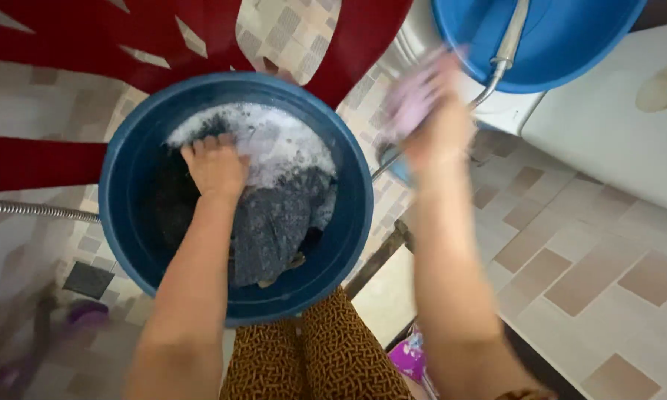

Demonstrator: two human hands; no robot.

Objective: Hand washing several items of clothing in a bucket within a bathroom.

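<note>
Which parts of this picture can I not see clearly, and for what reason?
- Right hand, head view: motion blur smears it, so its grip cannot be told.
- Pale thing at that hand: too blurred to identify.
- Dark cloth in the blue basin: partly covered by foam and the left hand.
- Second blue tub: cut off by the top edge.

Place: home washing area
Floor: beige and brown tiles (571, 259)
Fittings: metal shower hose (37, 211)
Vessels: blue tub (126, 215) of suds and laundry, second blue basin (571, 44)
Furniture: red plastic chair (44, 159)
</note>
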